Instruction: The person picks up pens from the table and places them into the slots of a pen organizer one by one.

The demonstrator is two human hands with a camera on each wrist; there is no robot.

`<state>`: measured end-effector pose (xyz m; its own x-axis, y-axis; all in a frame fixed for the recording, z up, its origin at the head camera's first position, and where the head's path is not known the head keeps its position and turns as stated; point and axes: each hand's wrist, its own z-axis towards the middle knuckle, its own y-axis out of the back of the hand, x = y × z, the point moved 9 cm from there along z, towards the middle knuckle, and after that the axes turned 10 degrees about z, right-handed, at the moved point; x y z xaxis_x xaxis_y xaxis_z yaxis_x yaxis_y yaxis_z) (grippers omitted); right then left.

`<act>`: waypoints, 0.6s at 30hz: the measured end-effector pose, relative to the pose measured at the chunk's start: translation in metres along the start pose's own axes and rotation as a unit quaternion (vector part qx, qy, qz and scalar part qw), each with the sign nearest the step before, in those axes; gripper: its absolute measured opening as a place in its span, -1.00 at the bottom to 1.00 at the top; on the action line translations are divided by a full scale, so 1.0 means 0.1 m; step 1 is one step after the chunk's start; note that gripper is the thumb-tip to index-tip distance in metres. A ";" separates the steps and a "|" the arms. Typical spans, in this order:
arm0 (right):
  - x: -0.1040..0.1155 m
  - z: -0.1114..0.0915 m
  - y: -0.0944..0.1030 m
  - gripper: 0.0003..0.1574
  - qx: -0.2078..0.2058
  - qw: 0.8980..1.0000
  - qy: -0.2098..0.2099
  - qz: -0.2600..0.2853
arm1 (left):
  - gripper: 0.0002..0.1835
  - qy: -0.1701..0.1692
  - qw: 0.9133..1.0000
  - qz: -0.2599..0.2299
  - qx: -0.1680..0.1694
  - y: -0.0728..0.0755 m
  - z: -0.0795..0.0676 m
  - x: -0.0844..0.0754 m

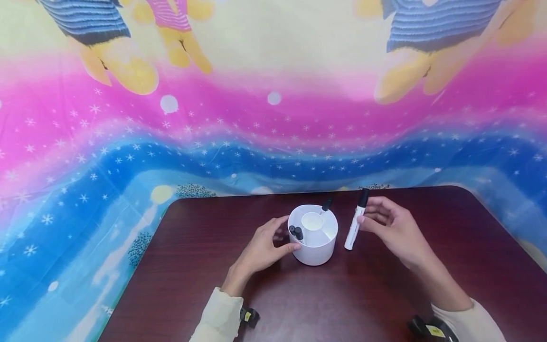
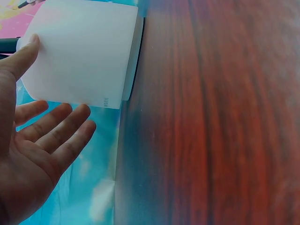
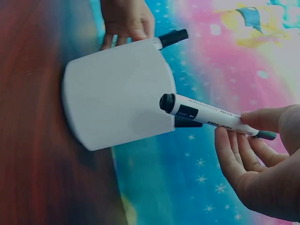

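A white round pen holder [image 1: 314, 251] stands on the table, with a round cup in its middle and divided space around it. Two black-capped markers [image 1: 297, 232] lean in its left front part, and one marker [image 1: 326, 204] stands at its back right. My left hand [image 1: 264, 247] is at the holder's left side, thumb at the front rim, the fingers [image 2: 70, 136] extended with their tips right at the wall. Beside the holder on the right, my right hand [image 1: 399, 232] pinches a white marker [image 1: 353, 232] between thumb and fingers, black cap up and lower end tilted toward the holder.
The dark red-brown table [image 1: 188, 294] has rounded far corners. Behind it hangs a colourful cloth [image 1: 256, 137] with snowflakes and cartoon figures, close along the far edge. Black wrist cameras [image 1: 249, 317] sit at both light sleeves [image 1: 220, 311].
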<state>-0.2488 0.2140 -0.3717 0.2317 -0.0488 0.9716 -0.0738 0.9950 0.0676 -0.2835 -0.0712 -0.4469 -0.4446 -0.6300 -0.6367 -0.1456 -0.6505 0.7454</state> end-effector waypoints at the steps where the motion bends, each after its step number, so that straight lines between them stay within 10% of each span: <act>1: 0.02 0.02 0.00 -0.47 -0.003 1.000 0.003 0.001 | -0.16 0.000 1.000 0.001 0.000 0.00 0.00 0.00; 18: 0.10 0.25 -0.12 -0.39 -0.025 0.999 0.005 -0.027 | -0.14 0.009 1.000 0.002 0.008 -0.01 0.00 0.02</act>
<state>-0.2694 0.1990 -0.3569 0.2429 -0.1013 0.9647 -0.0128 0.9941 0.1076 -0.2841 -0.0720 -0.4492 -0.4298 -0.6403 -0.6367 -0.1581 -0.6408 0.7512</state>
